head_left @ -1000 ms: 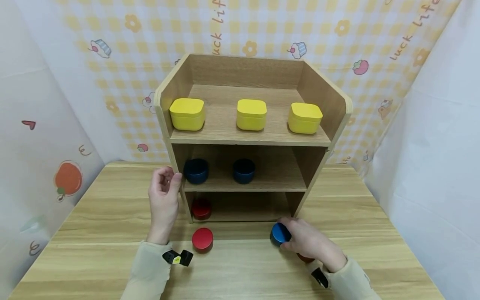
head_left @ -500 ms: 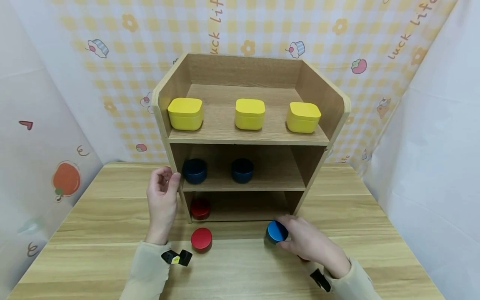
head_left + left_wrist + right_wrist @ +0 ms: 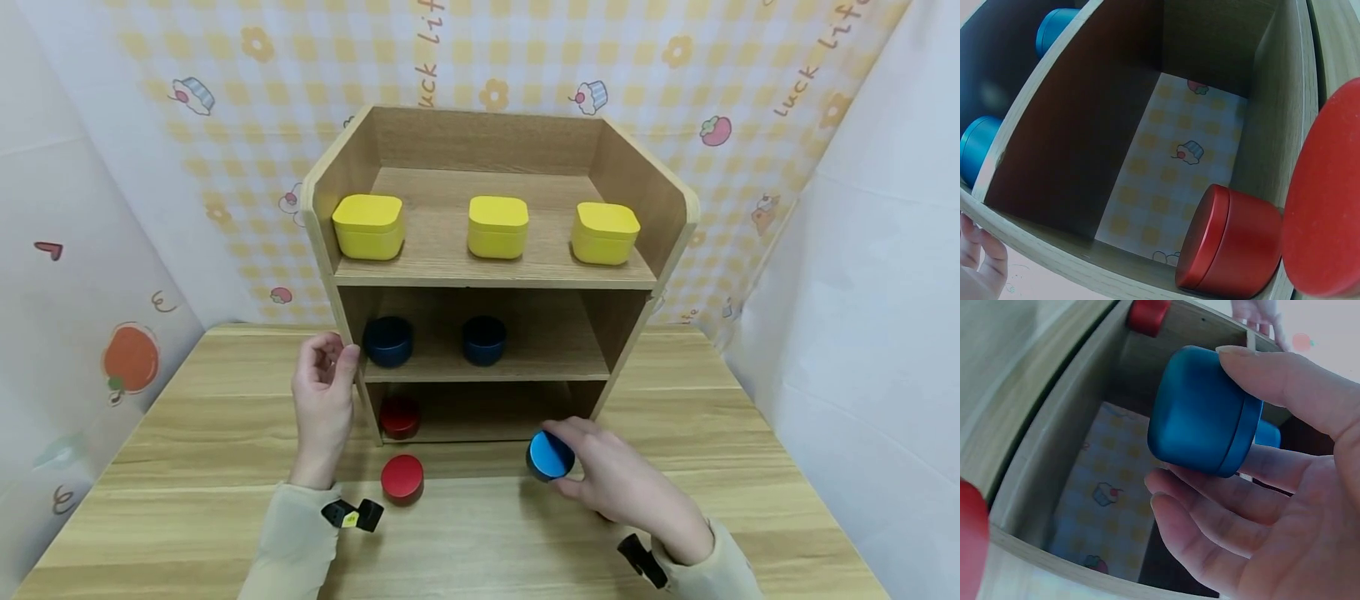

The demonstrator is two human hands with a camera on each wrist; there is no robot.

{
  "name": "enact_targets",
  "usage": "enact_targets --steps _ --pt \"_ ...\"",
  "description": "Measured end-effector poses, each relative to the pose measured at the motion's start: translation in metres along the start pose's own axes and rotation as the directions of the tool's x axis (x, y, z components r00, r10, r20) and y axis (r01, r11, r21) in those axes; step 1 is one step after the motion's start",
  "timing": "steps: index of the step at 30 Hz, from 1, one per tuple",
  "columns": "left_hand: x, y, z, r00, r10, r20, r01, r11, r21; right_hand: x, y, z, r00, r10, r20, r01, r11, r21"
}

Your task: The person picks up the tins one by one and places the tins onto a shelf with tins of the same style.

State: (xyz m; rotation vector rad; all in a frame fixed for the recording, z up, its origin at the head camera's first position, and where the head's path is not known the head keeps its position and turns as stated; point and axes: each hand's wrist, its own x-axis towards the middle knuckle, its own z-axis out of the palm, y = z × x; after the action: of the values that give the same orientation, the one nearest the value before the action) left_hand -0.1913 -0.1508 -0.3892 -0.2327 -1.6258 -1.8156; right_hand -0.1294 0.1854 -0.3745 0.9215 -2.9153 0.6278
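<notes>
My right hand (image 3: 622, 483) holds a round blue tin (image 3: 550, 456) by its sides, in front of the bottom shelf's right end. In the right wrist view the thumb and fingers are round the lidded blue tin (image 3: 1200, 412), which is tilted. My left hand (image 3: 324, 400) is at the left side panel of the wooden shelf unit (image 3: 480, 282), thumb at the panel's edge, fingers loosely bent and holding nothing. One red tin (image 3: 400, 417) stands at the left of the bottom shelf. A second red tin (image 3: 402, 479) is on the table just before it.
Two dark blue tins (image 3: 387, 342) stand on the middle shelf, at its left and centre. Three yellow boxes (image 3: 498, 227) line the top shelf. Another red tin (image 3: 971, 540) is on the table at the right, mostly hidden by my right hand in the head view.
My right hand has raised the blue tin off the table and carried it slightly left and toward the shelf unit. The left hand stays at the side panel.
</notes>
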Motion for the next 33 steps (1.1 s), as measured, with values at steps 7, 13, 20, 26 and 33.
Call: enact_targets --steps 7,13,20,26,33 --pt "-0.001 -0.001 0.000 1.000 -0.008 0.001 0.008 1.000 0.013 0.006 -0.005 -0.008 0.998 -0.047 -0.050 0.047 0.999 0.014" --pt "0.000 -0.003 0.000 1.000 -0.012 -0.008 0.012 1.000 -0.011 0.015 -0.015 -0.015 0.994 -0.060 -0.088 0.064 0.997 0.043" --pt "0.002 -0.003 0.000 1.000 0.008 -0.006 -0.008 1.000 -0.009 0.028 -0.025 -0.026 0.984 -0.059 -0.167 0.073 0.994 0.080" --pt "0.003 -0.004 0.002 1.000 0.027 0.000 -0.027 0.998 -0.053 0.033 -0.026 -0.038 0.974 0.031 -0.223 -0.001 0.991 0.133" --pt "0.001 -0.002 0.000 1.000 0.019 0.002 -0.019 0.999 -0.030 0.040 -0.023 -0.049 0.948 0.137 -0.287 -0.089 0.981 0.174"
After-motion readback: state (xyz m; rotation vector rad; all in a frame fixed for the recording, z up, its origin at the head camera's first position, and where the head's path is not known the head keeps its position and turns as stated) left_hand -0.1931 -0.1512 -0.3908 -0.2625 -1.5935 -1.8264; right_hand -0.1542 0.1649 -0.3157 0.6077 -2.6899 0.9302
